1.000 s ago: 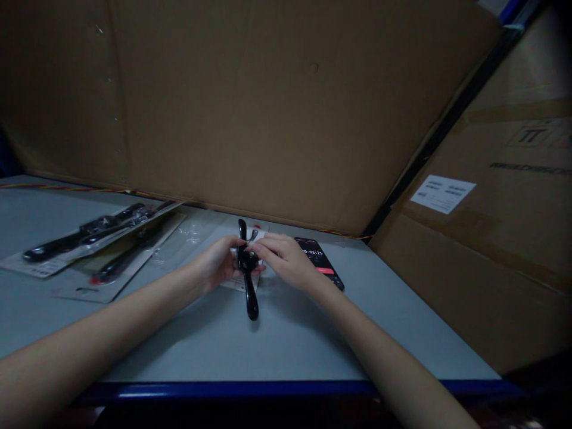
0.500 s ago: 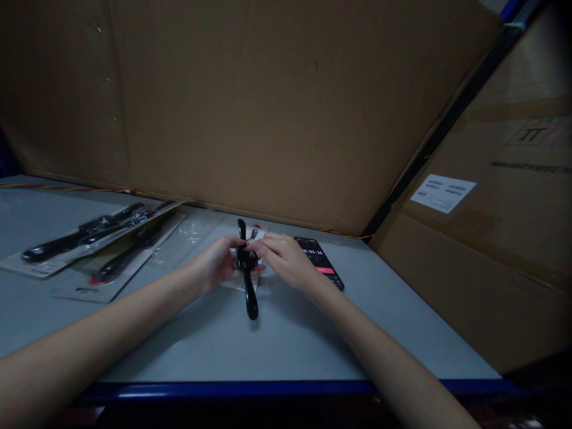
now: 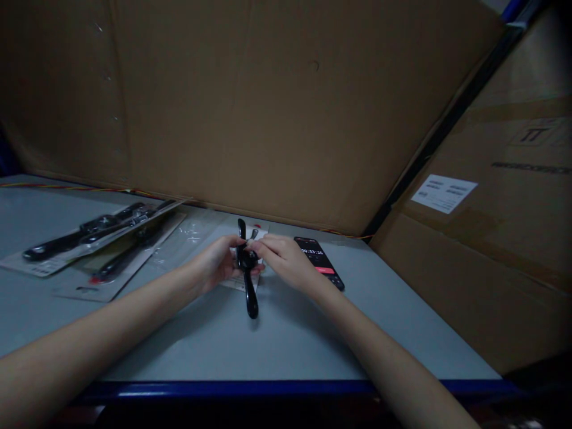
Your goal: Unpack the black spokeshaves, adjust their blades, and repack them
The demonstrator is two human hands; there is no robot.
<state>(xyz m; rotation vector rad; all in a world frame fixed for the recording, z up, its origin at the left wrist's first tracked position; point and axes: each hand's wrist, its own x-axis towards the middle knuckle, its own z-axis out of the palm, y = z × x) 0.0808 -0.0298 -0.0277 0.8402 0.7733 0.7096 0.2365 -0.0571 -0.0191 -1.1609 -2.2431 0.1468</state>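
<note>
A black spokeshave (image 3: 251, 295) with two long handles is held just above the table, one handle pointing toward me and the other away. My left hand (image 3: 218, 260) is closed around its middle from the left side. From the right, my right hand (image 3: 286, 257) reaches in with thumb and fingers pinched together at the tool's middle. Whatever small part sits between those fingertips is too hidden to name. Beneath the tool lies a printed backing card (image 3: 236, 282), partly covered by my hands.
Packaged black tools (image 3: 67, 244) on cards lie overlapping at left, beside clear plastic wrap (image 3: 183, 239). A phone (image 3: 319, 259) showing a timer rests right of my hands. Cardboard (image 3: 268, 119) walls the back, and a large carton (image 3: 473, 256) stands right. A blue edge (image 3: 241, 389) borders the front.
</note>
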